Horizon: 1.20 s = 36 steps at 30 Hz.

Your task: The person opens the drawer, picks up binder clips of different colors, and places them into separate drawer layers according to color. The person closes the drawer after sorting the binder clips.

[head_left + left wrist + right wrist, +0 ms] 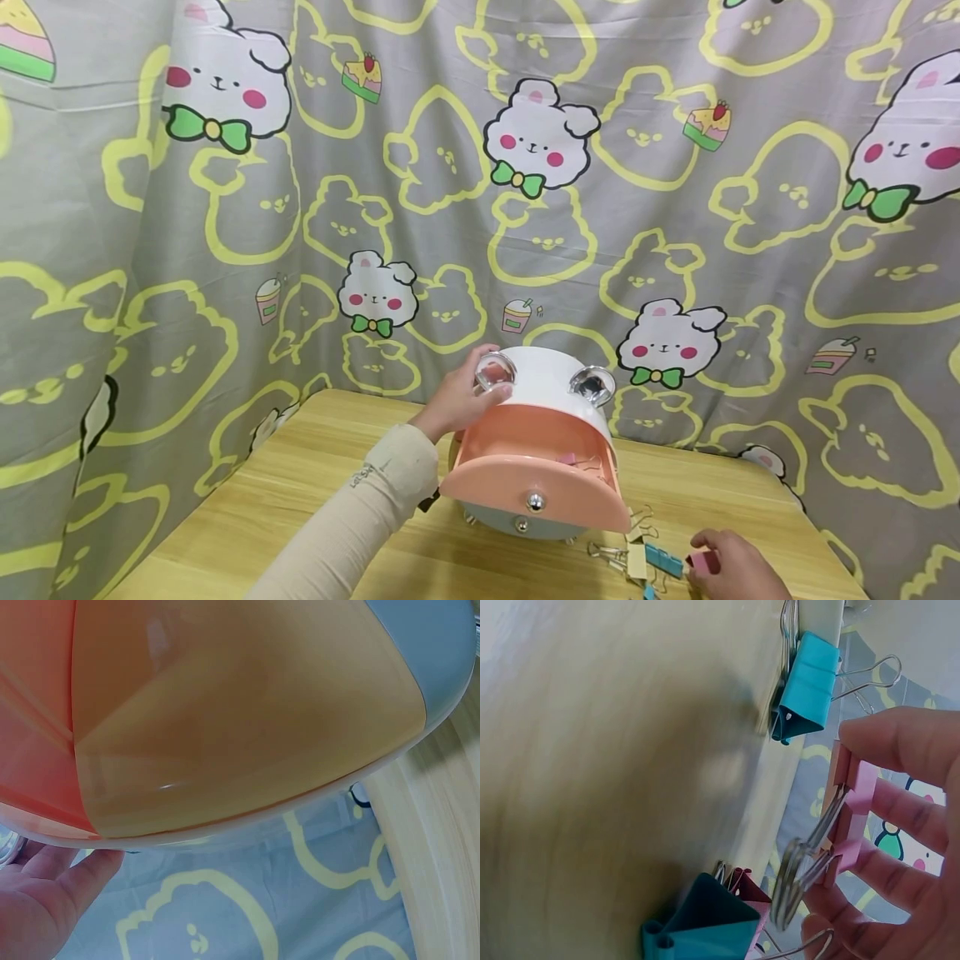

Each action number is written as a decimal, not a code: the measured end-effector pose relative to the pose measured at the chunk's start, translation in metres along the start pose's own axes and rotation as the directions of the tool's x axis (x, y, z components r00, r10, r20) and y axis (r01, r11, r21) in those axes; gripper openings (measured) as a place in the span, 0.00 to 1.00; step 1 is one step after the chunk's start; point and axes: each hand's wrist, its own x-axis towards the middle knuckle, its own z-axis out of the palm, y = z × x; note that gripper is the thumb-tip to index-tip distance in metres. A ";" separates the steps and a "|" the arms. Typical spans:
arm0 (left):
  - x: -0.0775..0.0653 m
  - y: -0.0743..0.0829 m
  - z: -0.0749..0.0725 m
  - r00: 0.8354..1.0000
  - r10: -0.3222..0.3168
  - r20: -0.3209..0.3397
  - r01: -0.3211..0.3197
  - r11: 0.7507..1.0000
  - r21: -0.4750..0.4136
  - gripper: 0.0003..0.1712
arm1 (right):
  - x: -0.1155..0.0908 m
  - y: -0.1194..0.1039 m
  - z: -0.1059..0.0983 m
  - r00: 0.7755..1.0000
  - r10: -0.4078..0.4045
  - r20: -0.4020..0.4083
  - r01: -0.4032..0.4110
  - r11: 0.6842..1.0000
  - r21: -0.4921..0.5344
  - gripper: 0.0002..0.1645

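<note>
Pink binder clip (703, 562) pinched between the thumb and fingers of the right hand (742, 571), beside a teal clip (663, 560) on the wooden table (322, 467). Left hand (467, 396) grips the white-topped box (543, 375) by one clear eye (495, 371); its orange drawer (495, 485) stands pulled out.

From the head, we looked down toward the far edge of the desk (315, 433); tight in at the wrists, we shared the drawer box (247, 720) left, the pink clip (862, 787) right!
</note>
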 end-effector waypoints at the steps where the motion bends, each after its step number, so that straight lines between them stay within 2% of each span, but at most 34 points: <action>1: 0.000 0.000 0.000 1.000 -0.002 0.000 0.002 1.000 0.001 0.39 | 0.000 0.000 0.000 1.000 -0.005 -0.004 0.005 1.000 0.000 0.27; 10: 0.001 -0.001 0.000 1.000 0.001 0.002 -0.001 1.000 -0.007 0.39 | -0.003 -0.006 0.000 0.995 -0.062 -0.073 0.059 0.997 -0.048 0.25; 15: 0.001 -0.002 0.001 1.000 0.011 0.003 -0.011 1.000 0.002 0.39 | -0.005 -0.010 0.000 0.994 -0.069 -0.090 0.065 0.997 -0.042 0.21; 20: 0.001 -0.003 0.002 1.000 0.010 0.006 -0.010 1.000 0.007 0.40 | -0.006 -0.014 0.000 0.989 -0.091 -0.120 0.085 0.995 -0.060 0.22; 26: 0.001 -0.002 0.001 1.000 0.004 -0.002 -0.004 1.000 0.013 0.40 | -0.009 -0.028 -0.003 0.974 -0.113 -0.198 0.101 0.992 -0.070 0.23; 36: 0.001 -0.001 0.000 1.000 -0.002 0.000 0.002 1.000 0.006 0.39 | -0.017 -0.054 -0.016 0.971 -0.125 -0.201 0.121 0.992 -0.033 0.29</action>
